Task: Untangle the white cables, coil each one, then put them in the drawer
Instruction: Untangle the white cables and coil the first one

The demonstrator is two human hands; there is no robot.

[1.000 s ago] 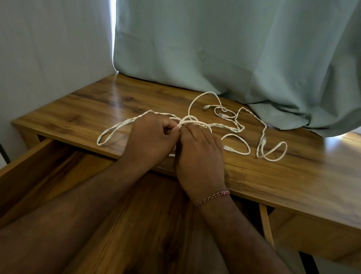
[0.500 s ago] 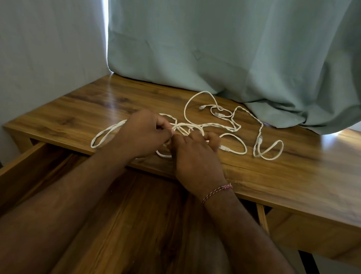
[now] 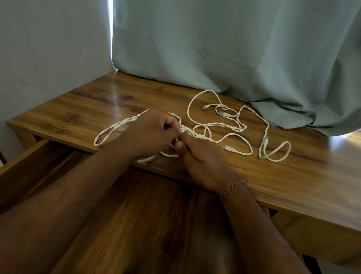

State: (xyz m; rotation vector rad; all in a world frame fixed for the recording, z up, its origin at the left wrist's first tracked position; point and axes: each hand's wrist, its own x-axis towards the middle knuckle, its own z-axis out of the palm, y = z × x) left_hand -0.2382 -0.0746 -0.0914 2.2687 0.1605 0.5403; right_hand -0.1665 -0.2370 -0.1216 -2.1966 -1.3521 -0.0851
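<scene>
The white cables (image 3: pixel 219 127) lie in a loose tangle on the wooden surface (image 3: pixel 302 174), strands twisted round each other, loops spreading left and right, with small clear plugs showing among them. At the near edge, the left hand (image 3: pixel 151 134) and the right hand (image 3: pixel 205 162) meet over the knot; each grip is clenched on a strand, fingers and thumbs pinching the cable where the two hands touch. The cables look light, thin and limp, likely to slide and spring back into twists, so they are best taken close to a crossing and fed through plug-end first, without hard pulling that would tighten the knot. Untangling is under way; nothing is coiled yet. The open drawer (image 3: pixel 32 168) waits just below the hands. A pale green curtain (image 3: pixel 246 55) hangs at the far side, its hem resting on the surface near the farthest loops.
</scene>
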